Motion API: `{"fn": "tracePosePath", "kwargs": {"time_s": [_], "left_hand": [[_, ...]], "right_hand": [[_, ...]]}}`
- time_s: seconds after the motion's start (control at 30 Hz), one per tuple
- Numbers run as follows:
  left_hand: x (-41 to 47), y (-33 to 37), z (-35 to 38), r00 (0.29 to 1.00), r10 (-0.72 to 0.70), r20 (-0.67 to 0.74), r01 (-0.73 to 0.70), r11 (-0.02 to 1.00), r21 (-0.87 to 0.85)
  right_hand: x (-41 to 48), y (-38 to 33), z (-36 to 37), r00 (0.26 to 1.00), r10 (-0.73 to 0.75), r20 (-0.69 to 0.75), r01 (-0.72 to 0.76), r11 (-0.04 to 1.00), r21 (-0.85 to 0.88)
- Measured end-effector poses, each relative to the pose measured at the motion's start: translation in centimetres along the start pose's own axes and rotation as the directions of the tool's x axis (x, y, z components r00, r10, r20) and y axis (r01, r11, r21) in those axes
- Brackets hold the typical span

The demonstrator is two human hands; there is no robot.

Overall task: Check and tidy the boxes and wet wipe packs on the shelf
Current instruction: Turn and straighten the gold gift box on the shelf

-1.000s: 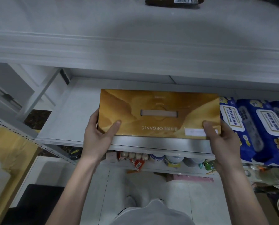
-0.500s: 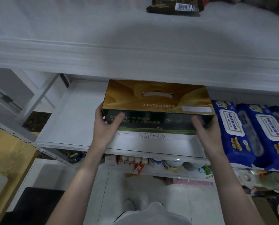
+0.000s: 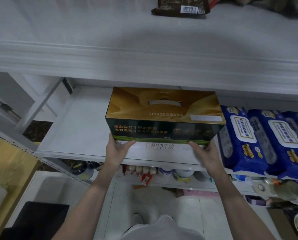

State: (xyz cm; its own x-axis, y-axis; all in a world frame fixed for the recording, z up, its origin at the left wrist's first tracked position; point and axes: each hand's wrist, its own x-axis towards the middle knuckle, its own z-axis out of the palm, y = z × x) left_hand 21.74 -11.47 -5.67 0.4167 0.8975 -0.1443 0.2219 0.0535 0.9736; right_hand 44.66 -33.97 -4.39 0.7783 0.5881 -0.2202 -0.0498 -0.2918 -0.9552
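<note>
Gold on top and dark green in front, the box (image 3: pixel 163 108) stands upright on the white shelf (image 3: pixel 75 129), just beside the blue wet wipe packs (image 3: pixel 266 141) on its right. The left hand (image 3: pixel 116 151) and the right hand (image 3: pixel 208 153) hold its lower front corners, thumbs on the front face, fingers round the sides.

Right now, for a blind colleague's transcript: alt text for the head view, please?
A person's left hand and right hand grip the lower front corners of a gold-topped milk box standing on a white shelf. Blue wet wipe packs lie just to its right.
</note>
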Motion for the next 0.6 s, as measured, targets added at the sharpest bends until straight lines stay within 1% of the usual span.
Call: {"fn": "tracePosePath", "kwargs": {"time_s": [0.07,0.17,0.3,0.5,0.6], "left_hand": [[-1.5,-0.2,-0.4,1.0,0.006,-0.012,-0.007,1.0,-0.019],[-4.3,-0.9,-1.3,0.998,0.056,0.015,-0.056,0.998,-0.028],[-6.4,-1.2,-2.2,0.996,0.084,0.006,-0.084,0.996,0.03],[-6.0,0.8,-2.4,0.995,0.098,-0.007,-0.096,0.985,0.143],[-5.0,1.7,-2.4,0.995,0.099,0.01,-0.099,0.986,0.137]], "right_hand": [[-1.5,0.3,0.0,1.0,-0.01,0.011,0.01,1.0,0.024],[-4.0,1.6,-0.2,1.0,-0.01,-0.004,0.01,0.999,0.031],[-6.1,2.3,-0.5,0.998,-0.05,-0.047,0.05,0.999,-0.011],[-5.9,1.0,-0.5,0.991,-0.112,-0.077,0.111,0.994,-0.018],[-4.9,-0.1,-0.3,0.986,-0.122,-0.111,0.118,0.992,-0.035]]}}
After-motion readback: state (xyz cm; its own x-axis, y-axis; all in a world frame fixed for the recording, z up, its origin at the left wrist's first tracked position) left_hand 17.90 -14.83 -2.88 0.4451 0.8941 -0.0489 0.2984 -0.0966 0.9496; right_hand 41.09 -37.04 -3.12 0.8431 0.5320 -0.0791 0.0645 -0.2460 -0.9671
